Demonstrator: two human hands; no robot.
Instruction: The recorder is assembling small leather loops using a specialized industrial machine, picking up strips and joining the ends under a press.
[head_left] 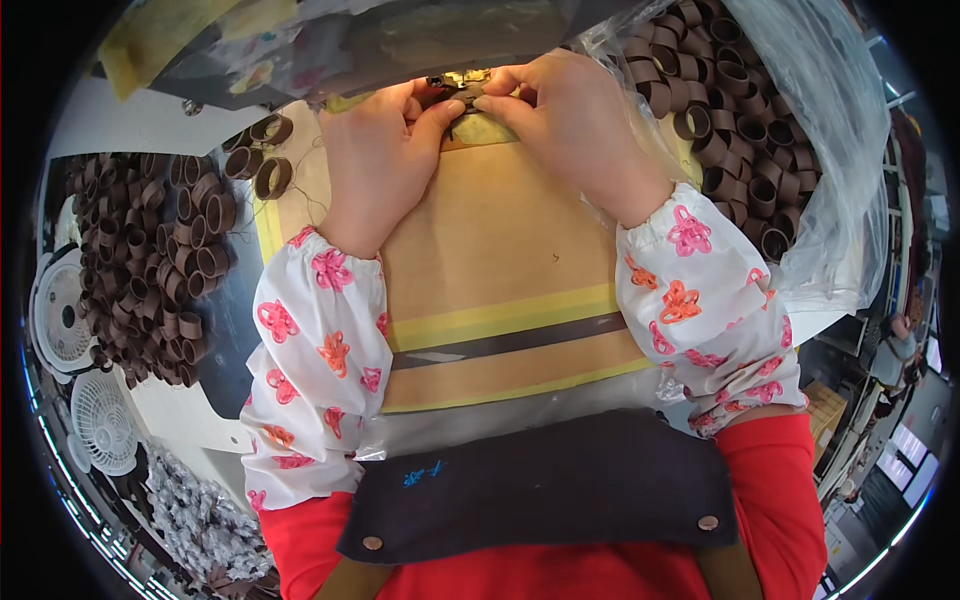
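My left hand [385,150] and my right hand [575,115] meet at the top middle, under the lit front of what looks like a sewing machine [400,55]. Thumb and fingers of each hand pinch a small dark brown piece [468,95] from either side, close to the metal needle area [465,78]. Most of that piece is covered by my fingers. Its colour matches the brown loops around me, but its full shape does not show. Both wrists rest near the tan work surface [500,220], and flowered white sleeve covers reach up my forearms.
Many brown loops [150,250] are heaped on the left, with several stray ones [272,178] nearer the machine. Another heap [740,110] lies on the right beside clear plastic sheeting [840,180]. White round fans [103,422] stand at the far left. Loose threads trail near my left wrist.
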